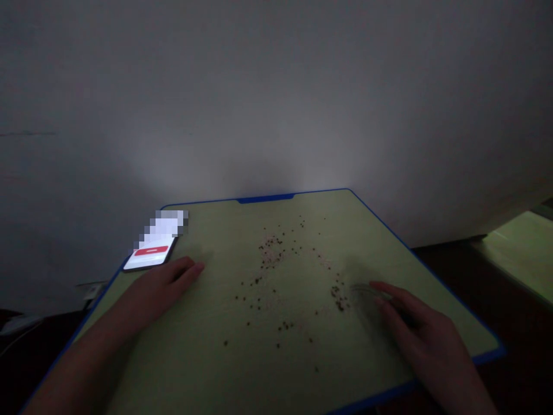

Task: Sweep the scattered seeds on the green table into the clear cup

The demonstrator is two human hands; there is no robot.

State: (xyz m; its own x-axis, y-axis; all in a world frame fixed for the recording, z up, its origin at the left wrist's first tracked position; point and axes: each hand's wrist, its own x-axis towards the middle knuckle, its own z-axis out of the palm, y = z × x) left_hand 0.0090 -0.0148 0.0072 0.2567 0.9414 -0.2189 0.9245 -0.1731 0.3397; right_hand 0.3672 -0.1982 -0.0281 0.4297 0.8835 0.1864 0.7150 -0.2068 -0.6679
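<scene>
My left hand lies flat on the pale green tabletop, fingers stretched out and together, just below a phone with a lit screen and a red bar. My right hand rests palm down at the table's right side with its fingers stretched toward the left. Its fingertips are at a faint, see-through curved thing that I cannot identify in the dim light. Small dark crumbs are scattered over the middle of the table between my hands.
The table has a blue rim and stands against a plain grey wall. A second greenish surface shows at the far right. Dark floor lies on both sides, with a pale object at the left edge.
</scene>
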